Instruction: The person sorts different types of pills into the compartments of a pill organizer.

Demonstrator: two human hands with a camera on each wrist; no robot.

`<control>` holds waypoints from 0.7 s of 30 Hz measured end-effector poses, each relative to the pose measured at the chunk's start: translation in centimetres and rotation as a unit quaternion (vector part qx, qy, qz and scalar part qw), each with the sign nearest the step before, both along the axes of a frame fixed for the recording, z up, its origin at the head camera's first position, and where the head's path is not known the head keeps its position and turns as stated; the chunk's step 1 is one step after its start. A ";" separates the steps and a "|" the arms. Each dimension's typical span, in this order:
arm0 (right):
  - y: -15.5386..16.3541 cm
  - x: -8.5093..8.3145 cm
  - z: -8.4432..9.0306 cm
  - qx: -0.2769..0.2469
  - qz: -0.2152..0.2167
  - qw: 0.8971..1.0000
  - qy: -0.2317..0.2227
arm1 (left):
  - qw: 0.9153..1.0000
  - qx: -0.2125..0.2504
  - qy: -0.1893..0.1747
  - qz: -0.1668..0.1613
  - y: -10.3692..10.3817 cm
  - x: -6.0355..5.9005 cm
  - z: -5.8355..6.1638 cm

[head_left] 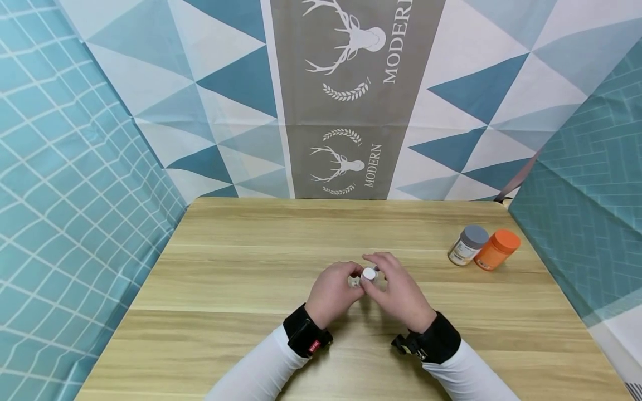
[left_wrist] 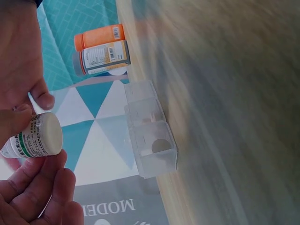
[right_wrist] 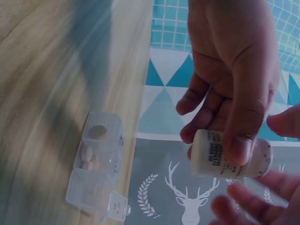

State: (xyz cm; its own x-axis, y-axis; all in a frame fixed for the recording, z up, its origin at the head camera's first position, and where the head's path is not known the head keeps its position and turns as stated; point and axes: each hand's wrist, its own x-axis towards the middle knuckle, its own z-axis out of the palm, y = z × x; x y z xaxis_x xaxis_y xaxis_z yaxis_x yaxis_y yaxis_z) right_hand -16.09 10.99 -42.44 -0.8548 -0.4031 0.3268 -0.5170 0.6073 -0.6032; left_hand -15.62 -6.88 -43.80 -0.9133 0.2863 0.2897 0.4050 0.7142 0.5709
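Observation:
A small white bottle (head_left: 369, 273) with a white cap is held over the middle of the wooden table (head_left: 251, 262). My left hand (head_left: 346, 278) grips its labelled body (right_wrist: 220, 154), fingers wrapped round it. My right hand (head_left: 379, 266) curls over the cap (left_wrist: 47, 135), with a finger and the thumb at its rim. A clear pill box (left_wrist: 150, 126) lies on the table just past the hands. In the right wrist view the pill box (right_wrist: 96, 159) has a lid flap open and tablets in some compartments.
Two more bottles stand at the table's right side, one with a grey cap (head_left: 466, 245) and one orange (head_left: 496, 250). Patterned blue cloth walls (head_left: 75, 195) close in the table on three sides.

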 end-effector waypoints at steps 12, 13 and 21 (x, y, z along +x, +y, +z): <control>-0.1 0.0 0.1 0.028 -0.011 0.999 0.039 | 1.000 -0.015 0.018 0.004 0.1 0.0 -0.4; -0.1 0.0 0.1 0.029 -0.004 0.999 0.041 | 1.000 -0.015 0.020 0.003 0.1 -0.1 -0.4; 0.9 -0.3 0.8 0.006 0.013 0.998 0.062 | 1.000 -0.008 0.009 -0.007 0.1 -0.3 -0.5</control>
